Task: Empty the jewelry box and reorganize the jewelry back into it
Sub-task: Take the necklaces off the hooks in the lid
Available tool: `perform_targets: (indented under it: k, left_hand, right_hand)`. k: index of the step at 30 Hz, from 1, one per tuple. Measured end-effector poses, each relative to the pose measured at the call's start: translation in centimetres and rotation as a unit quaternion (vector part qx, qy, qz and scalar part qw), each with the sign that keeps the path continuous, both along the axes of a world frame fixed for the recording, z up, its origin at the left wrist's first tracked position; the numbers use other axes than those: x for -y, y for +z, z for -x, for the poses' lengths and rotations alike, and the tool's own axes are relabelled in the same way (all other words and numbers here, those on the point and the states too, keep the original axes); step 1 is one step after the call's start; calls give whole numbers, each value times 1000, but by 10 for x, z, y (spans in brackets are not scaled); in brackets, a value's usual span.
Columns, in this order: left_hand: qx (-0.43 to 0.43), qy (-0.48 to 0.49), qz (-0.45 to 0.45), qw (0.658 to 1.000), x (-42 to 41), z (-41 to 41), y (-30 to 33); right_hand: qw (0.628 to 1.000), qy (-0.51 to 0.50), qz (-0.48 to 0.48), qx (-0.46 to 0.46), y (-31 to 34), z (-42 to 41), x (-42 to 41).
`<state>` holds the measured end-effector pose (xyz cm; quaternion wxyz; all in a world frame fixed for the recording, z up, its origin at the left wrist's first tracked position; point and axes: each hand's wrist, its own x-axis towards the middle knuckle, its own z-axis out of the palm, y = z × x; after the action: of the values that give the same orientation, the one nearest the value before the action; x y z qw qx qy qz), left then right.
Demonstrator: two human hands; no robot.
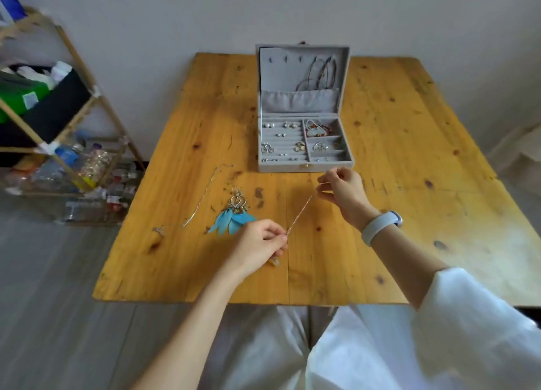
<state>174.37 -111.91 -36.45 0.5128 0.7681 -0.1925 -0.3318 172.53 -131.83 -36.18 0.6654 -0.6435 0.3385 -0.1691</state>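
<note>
A grey jewelry box stands open at the table's far middle, with earrings and a red beaded bracelet in its compartments and dark cords hanging in its lid. My left hand and my right hand each pinch one end of a thin rose-gold chain, stretched taut between them above the table. A small pendant peeks out under my left hand. On the table to the left lie blue feather earrings and a thin silver chain.
The wooden table stands against a white wall. A bamboo shelf with bottles and bags stands at the left on the grey floor. A small silver piece lies near the table's left edge. My right wrist wears a pale band.
</note>
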Motion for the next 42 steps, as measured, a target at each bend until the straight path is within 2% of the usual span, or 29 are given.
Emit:
perform_targets:
  k: [6,10,13,18,22,25,28,30,37,42]
  left_hand:
    - [65,43,-40,996,0,0,-7]
    - [97,42,-82,991,-1,-4,-6]
    - [153,24,-140,978,-4,-8,-7]
    - [252,7,-203,946,-8,-10,-14]
    - [414,-22,-116,902,-13,0,-26]
    - [481,-88,-83,868,-18,5,-36]
    - [503,-127,-89,851,-24,4,-42]
    - [504,-142,-71,849,-29,2,-43]
    - [479,-178,-13,860,-46,1,-42]
    - [461,-173,-2,870,-49,1,-42]
  right_hand:
    - [999,-2,-10,-44,-13,1,3]
    - [997,2,48,-58,-15,-7,7]
    - [986,50,139,-75,-15,-14,7]
    - [932,163,304,-111,-15,-25,1]
    - [906,171,376,-96,-15,-20,-4]
    - [853,200,475,-82,-24,-5,-7]
    - [748,268,602,-81,-40,14,-13]
    - [703,285,644,-99,-44,21,-13]
    - [668,359,628,-173,-39,13,-9]
    - [670,379,614,-172,-37,5,-13]
